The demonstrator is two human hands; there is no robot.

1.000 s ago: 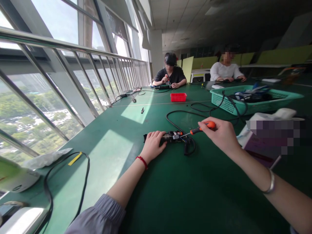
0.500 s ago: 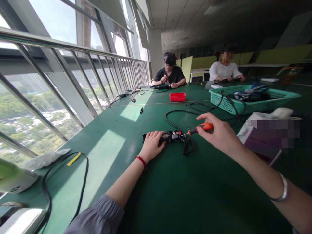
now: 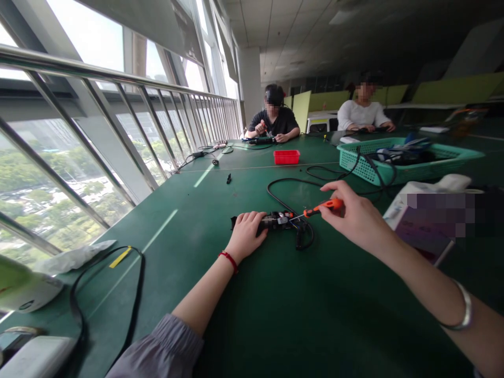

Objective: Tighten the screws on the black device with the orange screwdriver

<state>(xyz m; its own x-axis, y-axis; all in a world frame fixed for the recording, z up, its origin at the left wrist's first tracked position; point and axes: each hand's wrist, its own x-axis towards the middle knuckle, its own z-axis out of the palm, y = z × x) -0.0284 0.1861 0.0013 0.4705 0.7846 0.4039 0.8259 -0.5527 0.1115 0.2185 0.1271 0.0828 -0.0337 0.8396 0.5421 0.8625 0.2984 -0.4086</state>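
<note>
A black, elongated corded tool [image 3: 271, 222] lies on the green table, its right end uncovered so that small parts and wires show. My left hand [image 3: 249, 231] is wrapped over its left part and holds it against the table. In my right hand [image 3: 350, 212] is a screwdriver [image 3: 323, 207] with an orange and black handle, pinched between thumb and fingers. The shaft slants down to the left, and its tip is at the exposed end of the tool; whether it sits in a screw is too small to tell. A black cable [image 3: 313, 239] loops beside that end.
Behind my right hand stands a teal basket [image 3: 433, 167] of cables, with a purple and white box [image 3: 425, 226] nearer. A red tray [image 3: 286, 157] and a small black part [image 3: 229, 179] lie farther off. Two people sit opposite. At left are a strap [image 3: 137, 294] and a railing [image 3: 118, 76].
The sunlit patches on the table have shrunk to thin strips. My hands, the screwdriver and the corded tool stay almost in place; the screwdriver handle looks slightly turned.
</note>
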